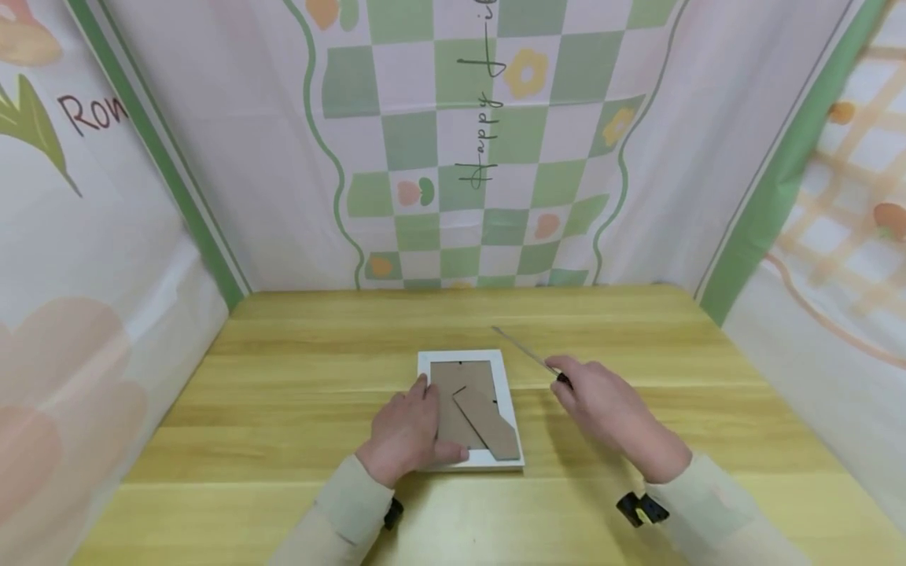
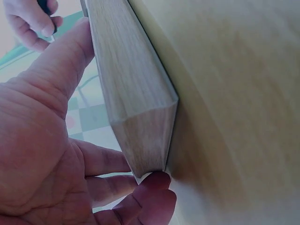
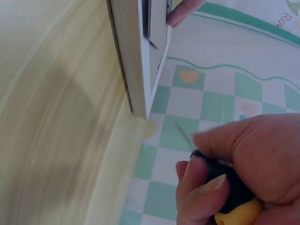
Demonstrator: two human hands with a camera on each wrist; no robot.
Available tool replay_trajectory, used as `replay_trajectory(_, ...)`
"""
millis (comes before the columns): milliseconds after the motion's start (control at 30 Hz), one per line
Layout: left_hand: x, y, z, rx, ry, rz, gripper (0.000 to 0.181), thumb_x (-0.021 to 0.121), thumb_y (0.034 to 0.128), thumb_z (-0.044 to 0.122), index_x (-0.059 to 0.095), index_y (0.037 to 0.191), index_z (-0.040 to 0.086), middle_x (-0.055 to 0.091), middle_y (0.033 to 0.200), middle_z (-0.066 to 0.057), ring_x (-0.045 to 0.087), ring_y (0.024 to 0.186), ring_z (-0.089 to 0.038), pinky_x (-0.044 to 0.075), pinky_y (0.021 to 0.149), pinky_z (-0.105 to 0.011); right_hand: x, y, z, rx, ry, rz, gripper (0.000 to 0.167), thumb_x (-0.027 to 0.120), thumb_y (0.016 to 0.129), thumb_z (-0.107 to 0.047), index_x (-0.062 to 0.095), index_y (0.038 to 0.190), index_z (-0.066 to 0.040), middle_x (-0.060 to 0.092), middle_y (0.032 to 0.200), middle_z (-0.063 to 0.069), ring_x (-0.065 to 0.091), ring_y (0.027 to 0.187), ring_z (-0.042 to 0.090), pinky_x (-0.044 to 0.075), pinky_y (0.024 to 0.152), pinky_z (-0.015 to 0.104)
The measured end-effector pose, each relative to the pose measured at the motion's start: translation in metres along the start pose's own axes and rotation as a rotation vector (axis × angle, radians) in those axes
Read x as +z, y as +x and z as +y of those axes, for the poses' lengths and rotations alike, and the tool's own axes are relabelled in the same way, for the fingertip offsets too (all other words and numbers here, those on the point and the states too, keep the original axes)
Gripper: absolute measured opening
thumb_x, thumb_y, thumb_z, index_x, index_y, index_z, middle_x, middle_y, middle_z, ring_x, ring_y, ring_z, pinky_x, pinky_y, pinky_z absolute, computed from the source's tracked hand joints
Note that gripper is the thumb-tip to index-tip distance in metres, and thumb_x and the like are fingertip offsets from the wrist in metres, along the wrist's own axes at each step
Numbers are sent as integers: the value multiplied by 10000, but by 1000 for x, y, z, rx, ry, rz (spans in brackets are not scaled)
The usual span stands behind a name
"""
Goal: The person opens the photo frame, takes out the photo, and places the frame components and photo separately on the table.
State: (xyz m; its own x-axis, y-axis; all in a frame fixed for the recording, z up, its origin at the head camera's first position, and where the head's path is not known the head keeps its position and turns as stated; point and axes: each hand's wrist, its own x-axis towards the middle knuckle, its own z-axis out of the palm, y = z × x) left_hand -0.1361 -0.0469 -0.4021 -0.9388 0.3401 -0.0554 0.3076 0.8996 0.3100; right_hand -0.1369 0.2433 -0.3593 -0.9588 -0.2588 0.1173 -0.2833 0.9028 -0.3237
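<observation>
A white picture frame (image 1: 504,393) lies face down on the table. Its brown backing board (image 1: 444,379) faces up, with a stand leg (image 1: 488,424) running diagonally and small dark tabs at the edges. My left hand (image 1: 403,436) grips the frame's near left corner, thumb along the near edge; the left wrist view shows the wood-grain side (image 2: 133,61) beside the thumb and fingers. Right of the frame, my right hand (image 1: 605,405) holds a screwdriver (image 1: 524,348) by its black and yellow handle (image 3: 239,213). The thin shaft points up and left, its tip apart from the frame.
The wood-grain table (image 1: 318,338) reaches back to a patterned cloth (image 1: 467,157). More cloth hangs at the left (image 1: 141,314) and right (image 1: 835,314). A black device (image 1: 642,509) sits at the right wrist.
</observation>
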Motion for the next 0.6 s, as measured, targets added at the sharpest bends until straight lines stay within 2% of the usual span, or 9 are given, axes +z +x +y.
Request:
replay_trajectory(67,0,0,0,1,-1,1,1147,848,728,687,469,1506,-66,376,1623,-277,574,1270,-504,548,974,-573,1,0,-3,-22,15,-10,382,610,1031,-169,620,1400,-71,488,639,-43,429,558,117,366,511,297)
replay_trajectory(167,1,0,0,2,-2,4,1154,851,726,685,466,1502,-77,379,1619,-283,575,1268,-502,543,984,-572,2,0,-7,-64,1,-21,366,657,1006,-178,664,1365,-105,501,645,-77,451,587,94,398,547,293)
replay_trajectory(433,3,1,-1,-20,0,-7,1177,833,729,711,446,1522,-68,331,1629,-317,540,1315,-512,529,1017,-570,2,-7,-20,-112,-30,-62,332,647,1026,-216,692,1351,-167,568,691,-114,450,585,71,422,571,299)
replay_trajectory(600,4,1,-1,-24,12,-7,1170,828,736,713,445,1524,-63,335,1625,-319,534,1322,-500,527,1025,-560,3,-11,-24,-127,-58,-58,311,639,1026,-215,714,1327,-194,513,627,-125,450,582,61,438,569,304)
